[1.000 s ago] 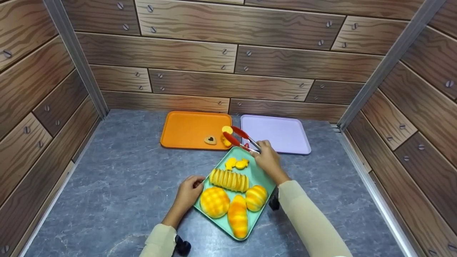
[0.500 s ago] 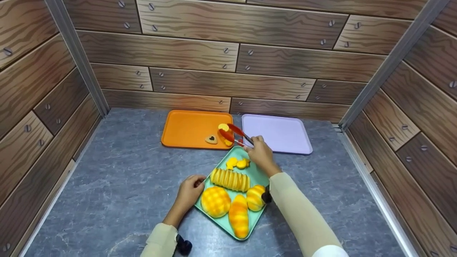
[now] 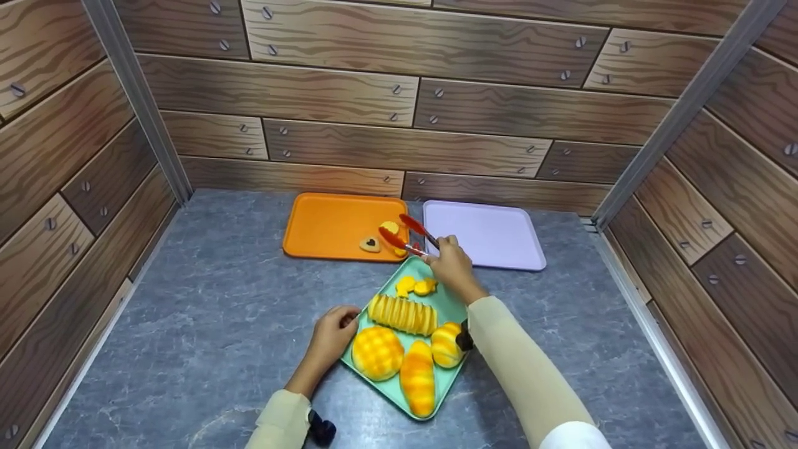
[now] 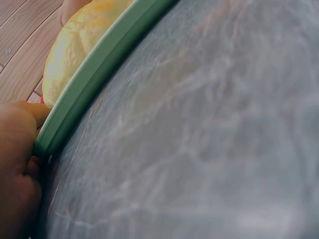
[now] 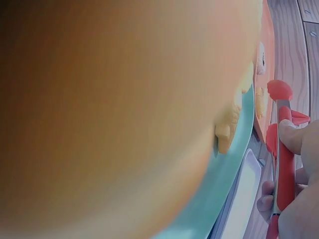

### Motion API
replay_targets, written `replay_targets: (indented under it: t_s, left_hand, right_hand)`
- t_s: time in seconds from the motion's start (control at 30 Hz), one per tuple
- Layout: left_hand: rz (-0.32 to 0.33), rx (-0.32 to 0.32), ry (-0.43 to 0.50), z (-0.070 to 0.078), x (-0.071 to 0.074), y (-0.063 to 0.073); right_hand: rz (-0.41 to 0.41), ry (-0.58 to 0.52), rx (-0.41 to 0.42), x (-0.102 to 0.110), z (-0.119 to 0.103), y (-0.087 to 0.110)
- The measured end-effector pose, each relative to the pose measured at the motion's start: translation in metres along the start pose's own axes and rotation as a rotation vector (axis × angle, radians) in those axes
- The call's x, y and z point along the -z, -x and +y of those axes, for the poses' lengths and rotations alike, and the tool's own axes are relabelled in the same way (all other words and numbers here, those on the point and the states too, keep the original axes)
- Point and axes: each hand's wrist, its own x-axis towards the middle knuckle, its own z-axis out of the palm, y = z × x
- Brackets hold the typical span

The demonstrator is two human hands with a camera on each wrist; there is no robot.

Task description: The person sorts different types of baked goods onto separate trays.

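Observation:
My left hand (image 3: 330,337) grips the left rim of a green tray (image 3: 450,305), thumb over the edge in the left wrist view. My right hand (image 3: 454,268) holds red-tipped tongs (image 3: 393,238), their tips apart above the right end of an orange tray (image 3: 330,218). A round yellow biscuit (image 3: 389,227) lies between the tips, beside a biscuit with a dark heart (image 3: 370,244). On the green tray are a sliced loaf (image 3: 402,313), a checked round bun (image 3: 378,353), a long bun (image 3: 418,380), a striped roll (image 3: 444,344) and small yellow pieces (image 3: 406,285).
A lilac tray (image 3: 492,234) stands right of the orange one, near the back wall. Wood-patterned walls (image 3: 349,146) enclose the grey marbled table (image 3: 218,293) on the back and both sides. Something small and red shows under the tongs.
My right hand and the tongs have moved slightly left, and the tips have spread wider. The round yellow biscuit has shifted left with them. My left hand stays on the tray rim.

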Motion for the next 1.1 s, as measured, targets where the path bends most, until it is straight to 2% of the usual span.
replay_targets:
  t_s: [0.23, 0.47, 0.8, 0.93, 1.1]
  left_hand:
    - [-0.003, -0.002, 0.001, 0.000, -0.001, 0.000]
    - [-0.004, 0.001, 0.002, 0.000, 0.000, 0.001]
    - [-0.007, 0.011, 0.012, -0.001, 0.001, 0.000]
    - [-0.010, 0.006, 0.016, -0.001, 0.001, 0.001]
    - [-0.006, 0.012, 0.022, 0.000, -0.001, 0.001]
  right_hand:
    - [0.016, -0.016, 0.009, 0.006, 0.006, 0.009]
    - [0.058, -0.027, 0.041, 0.020, 0.011, 0.027]
    - [0.046, -0.060, 0.106, 0.039, 0.025, 0.076]
    - [0.048, -0.069, 0.105, 0.045, 0.038, 0.094]
    - [0.054, -0.072, 0.147, 0.051, 0.061, 0.115]
